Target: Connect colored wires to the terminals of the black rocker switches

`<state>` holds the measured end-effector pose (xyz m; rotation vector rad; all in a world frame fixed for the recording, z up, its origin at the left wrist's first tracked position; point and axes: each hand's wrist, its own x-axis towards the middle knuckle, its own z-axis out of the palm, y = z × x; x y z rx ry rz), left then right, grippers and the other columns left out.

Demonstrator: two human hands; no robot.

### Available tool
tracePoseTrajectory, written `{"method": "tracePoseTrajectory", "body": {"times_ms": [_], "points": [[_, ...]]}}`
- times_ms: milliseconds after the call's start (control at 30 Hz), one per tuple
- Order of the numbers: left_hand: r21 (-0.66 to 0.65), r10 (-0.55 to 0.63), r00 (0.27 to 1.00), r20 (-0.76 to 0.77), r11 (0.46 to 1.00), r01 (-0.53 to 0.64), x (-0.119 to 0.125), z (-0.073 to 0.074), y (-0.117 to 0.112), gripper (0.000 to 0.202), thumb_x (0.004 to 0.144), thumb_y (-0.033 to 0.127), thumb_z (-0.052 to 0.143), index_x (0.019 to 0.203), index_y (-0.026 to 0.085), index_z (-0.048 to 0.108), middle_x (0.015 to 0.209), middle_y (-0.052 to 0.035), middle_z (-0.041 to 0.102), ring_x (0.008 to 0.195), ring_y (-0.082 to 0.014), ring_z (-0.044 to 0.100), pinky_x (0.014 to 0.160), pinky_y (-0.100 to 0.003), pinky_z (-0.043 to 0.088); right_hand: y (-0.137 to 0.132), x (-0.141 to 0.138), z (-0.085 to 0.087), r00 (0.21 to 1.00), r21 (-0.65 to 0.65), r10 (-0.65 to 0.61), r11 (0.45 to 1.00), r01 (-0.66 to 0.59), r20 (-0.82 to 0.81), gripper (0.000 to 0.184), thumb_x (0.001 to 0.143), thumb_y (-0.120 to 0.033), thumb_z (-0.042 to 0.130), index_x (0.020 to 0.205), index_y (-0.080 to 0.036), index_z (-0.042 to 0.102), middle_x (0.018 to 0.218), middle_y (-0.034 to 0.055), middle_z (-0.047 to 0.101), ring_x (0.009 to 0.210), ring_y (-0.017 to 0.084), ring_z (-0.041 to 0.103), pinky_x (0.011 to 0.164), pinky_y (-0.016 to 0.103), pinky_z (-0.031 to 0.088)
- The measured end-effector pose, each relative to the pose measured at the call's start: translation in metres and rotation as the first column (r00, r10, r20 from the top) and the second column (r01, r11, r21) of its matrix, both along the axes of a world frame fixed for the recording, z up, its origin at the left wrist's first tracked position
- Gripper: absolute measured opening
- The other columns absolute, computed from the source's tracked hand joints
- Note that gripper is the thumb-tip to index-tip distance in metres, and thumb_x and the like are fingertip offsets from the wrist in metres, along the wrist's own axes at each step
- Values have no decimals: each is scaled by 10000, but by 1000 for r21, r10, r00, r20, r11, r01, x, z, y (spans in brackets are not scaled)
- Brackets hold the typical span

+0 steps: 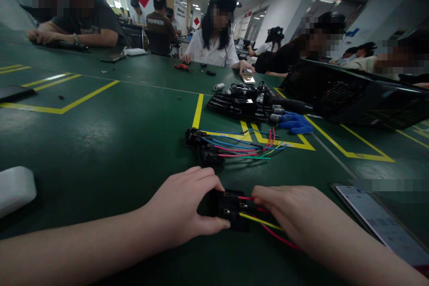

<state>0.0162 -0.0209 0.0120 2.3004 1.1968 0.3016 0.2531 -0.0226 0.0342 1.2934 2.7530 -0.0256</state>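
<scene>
My left hand (192, 201) grips a black plastic connector block (234, 212) by its left end, thumb on the near edge and fingers over the far edge. Small metal contacts show in its face. Red and yellow wires (261, 221) run out of the block to the right. My right hand (284, 205) is closed over a red wire (246, 198) beside the block, the fingertips pinched together. Just beyond lie similar black connector blocks (211, 154) with blue, red and green wires (241, 145) trailing right.
A phone (382, 223) lies at the right, a white object (16, 190) at the left edge. Further back are a black slotted tray (231, 106) with cables, a blue glove (295, 123) and a large black casing (355, 94). Several people sit around the green table (134, 152).
</scene>
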Motion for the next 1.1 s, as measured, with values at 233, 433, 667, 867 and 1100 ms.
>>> {"method": "tracePoseTrajectory", "body": {"times_ms": [233,433,667,867,1100], "points": [[25,12,1000,22,1000,-12,-1,-3,1,338,756,400,778,1009,217,647,1015,-19,652,950,-249,594,776,-364,468,-9,-3,13,972,361,196,922,-138,-129,286,725,-1,423,803,-235,568,665,-3,673,523,159,629,493,253,422],[14,4,1000,4,1000,-5,0,-1,0,329,755,392,779,998,214,647,1010,-21,654,941,-246,591,763,-354,465,-9,-2,9,979,340,171,932,-123,-115,290,740,2,439,811,-236,589,695,-2,701,539,157,649,491,246,418],[12,3,1000,4,1000,-3,1,-1,1,323,759,399,774,991,214,648,1001,-20,652,930,-240,591,751,-343,461,-1,-1,-3,999,5,-15,1000,15,44,228,802,-44,513,720,-249,567,566,-60,642,457,145,618,422,237,314],[16,5,1000,3,1000,-5,0,-1,0,331,755,396,776,997,208,650,1006,-22,652,932,-244,591,754,-350,462,-6,-1,10,987,251,137,961,-112,-85,252,766,-13,455,776,-242,559,619,-29,650,478,143,605,452,241,371],[30,2,1000,21,1000,-3,0,-3,1,335,750,399,781,991,208,647,995,-20,649,935,-247,591,756,-354,464,-13,-5,14,969,456,237,872,-178,-74,338,697,16,390,826,-229,584,709,28,711,519,178,622,479,284,422]]}}
